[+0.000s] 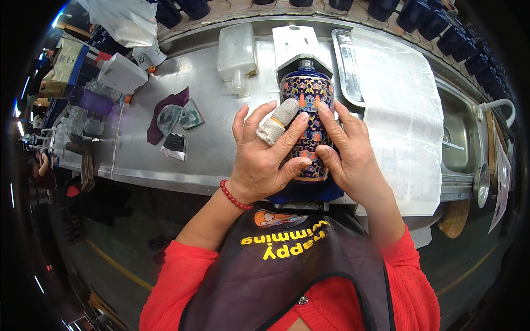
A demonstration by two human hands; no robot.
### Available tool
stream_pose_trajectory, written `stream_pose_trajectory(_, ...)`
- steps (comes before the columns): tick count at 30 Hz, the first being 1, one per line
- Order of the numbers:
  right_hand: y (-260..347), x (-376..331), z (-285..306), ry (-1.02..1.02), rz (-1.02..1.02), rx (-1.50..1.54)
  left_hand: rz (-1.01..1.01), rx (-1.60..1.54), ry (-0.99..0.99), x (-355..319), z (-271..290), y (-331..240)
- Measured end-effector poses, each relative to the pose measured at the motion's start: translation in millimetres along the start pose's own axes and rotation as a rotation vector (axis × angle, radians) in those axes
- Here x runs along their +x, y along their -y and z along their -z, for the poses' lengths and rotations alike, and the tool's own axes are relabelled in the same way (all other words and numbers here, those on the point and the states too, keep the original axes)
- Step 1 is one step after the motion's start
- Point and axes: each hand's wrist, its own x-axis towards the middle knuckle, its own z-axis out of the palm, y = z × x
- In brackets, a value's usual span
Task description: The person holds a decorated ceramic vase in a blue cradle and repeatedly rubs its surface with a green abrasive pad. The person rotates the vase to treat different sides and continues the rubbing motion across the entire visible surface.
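Note:
A dark blue bottle [308,87] covered in a gold, orange and red floral pattern lies in front of me, its neck pointing away and its base toward me. My left hand [259,160] rests along its left side with fingers spread; one finger wears a grey knitted finger cover [285,112] with a white cuff. On the right side, my right hand [352,154] lies with stretched fingers touching the pattern. Neither hand wraps round the bottle. The neck end sits by a white holder [295,41] with a dark angled rim. Parts of the bottle's sides are hidden under my fingers.
Right of the bottle lie a translucent white sheet [403,132] and a metal tray [343,41], with a sink [459,149] beyond. To the left are a clear plastic bottle [236,52], a purple cloth [157,118] and a white box [122,74]. Several blue vessels [411,15] line the back.

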Motion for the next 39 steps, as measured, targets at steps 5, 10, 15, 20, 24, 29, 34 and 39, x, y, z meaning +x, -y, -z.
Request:
stream_pose_trajectory(5, 3.5, 2.4, 0.2, 0.004, 0.002, -0.029, 0.003, -0.001, 0.003, -0.1, -1.4, -0.2)
stream_pose_trajectory(10, 8.2, -2.2, 4.1, 0.018, -0.025, -0.015, 0.008, -0.014, 0.002, -3.6, -1.6, 1.2)
stream_pose_trajectory(15, 8.7, -6.7, 3.1, 0.026, -0.008, -0.047, 0.007, -0.032, -0.003, -7.5, -2.3, 2.1)
stream_pose_trajectory(20, 5.3, -6.5, 0.2, 0.016, 0.013, -0.071, 0.008, -0.044, 0.004, -8.0, -3.2, 3.4)
stream_pose_trajectory(24, 8.0, -9.3, 3.1, 0.017, -0.004, -0.026, 0.048, -0.129, -0.019, -10.5, -3.0, 2.5)
stream_pose_trajectory(29, 15.8, -16.5, 7.2, 0.036, -0.004, -0.02, 0.033, -0.088, -0.008, -15.2, -0.9, 2.4)
stream_pose_trajectory(34, 17.9, -19.2, 5.9, 0.051, 0.001, -0.055, 0.029, -0.083, -0.012, -16.3, -1.2, 2.8)
stream_pose_trajectory(39, 16.6, -18.7, 6.8, 0.049, 0.013, -0.073, 0.012, -0.127, -0.067, -15.7, -2.8, 3.3)
